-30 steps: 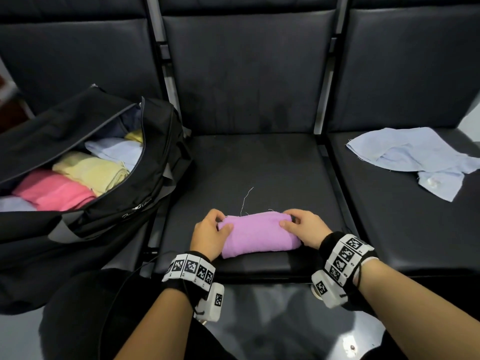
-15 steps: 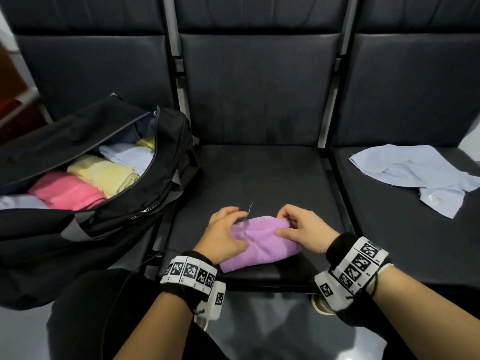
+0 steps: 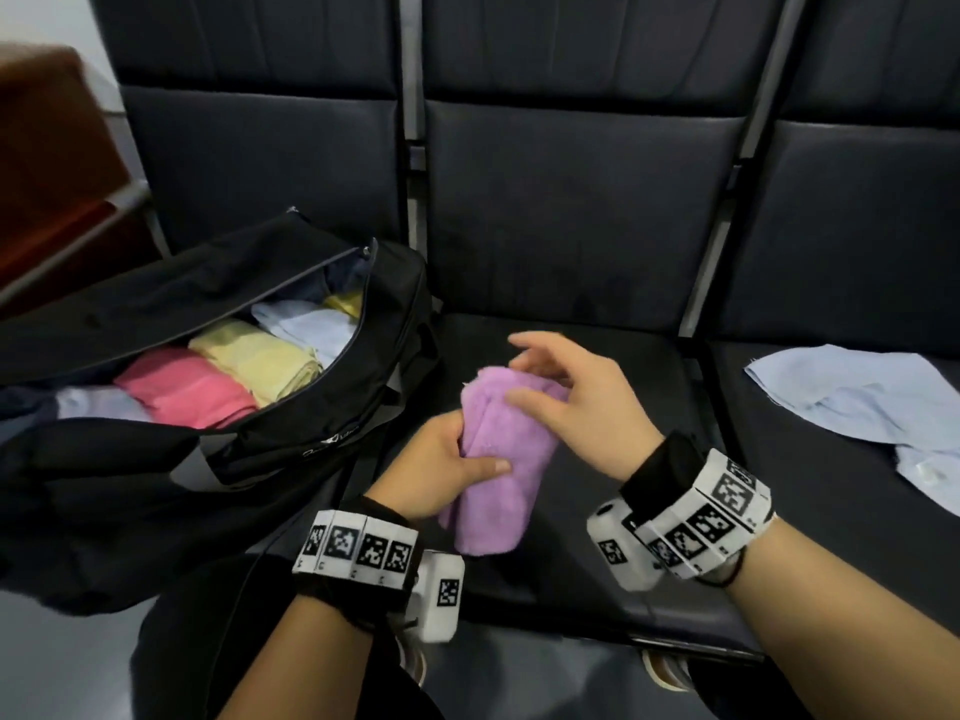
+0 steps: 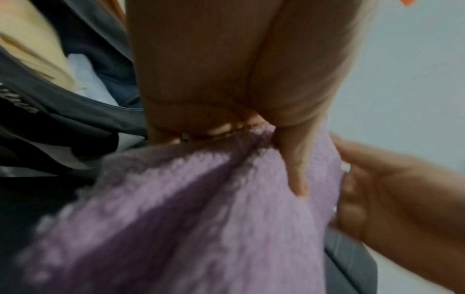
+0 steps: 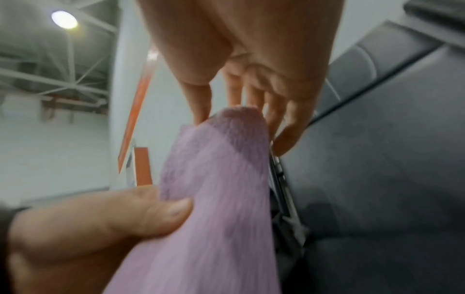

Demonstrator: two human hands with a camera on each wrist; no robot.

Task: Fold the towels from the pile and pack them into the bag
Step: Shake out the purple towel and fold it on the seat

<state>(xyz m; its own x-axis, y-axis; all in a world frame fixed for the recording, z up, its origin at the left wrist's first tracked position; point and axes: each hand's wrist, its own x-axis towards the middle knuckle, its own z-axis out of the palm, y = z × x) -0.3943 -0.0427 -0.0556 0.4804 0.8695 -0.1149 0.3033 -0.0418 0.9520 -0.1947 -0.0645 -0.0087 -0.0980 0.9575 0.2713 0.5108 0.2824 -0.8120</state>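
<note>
A folded purple towel (image 3: 498,459) is held up off the middle seat, tilted with one end toward the open black bag (image 3: 291,444). My left hand (image 3: 457,454) grips its middle, thumb on top and fingers underneath; the left wrist view shows that thumb pressed into the towel (image 4: 201,218). My right hand (image 3: 550,376) hovers at the towel's upper end with fingers spread and straight. In the right wrist view its fingertips (image 5: 201,115) just touch the towel (image 5: 221,199). Inside the bag lie folded pink (image 3: 187,392), yellow (image 3: 260,361) and pale blue (image 3: 306,324) towels.
An unfolded light blue towel (image 3: 857,402) lies crumpled on the right seat. The bag stands on the left seat with its flap thrown back. Dark seat backs (image 3: 571,200) rise behind. A brown piece of furniture (image 3: 52,163) stands at far left.
The purple towel was lying on the seat under both hands. My left hand has since lifted it and turned it toward the bag, and my right hand has let go and spread its fingers.
</note>
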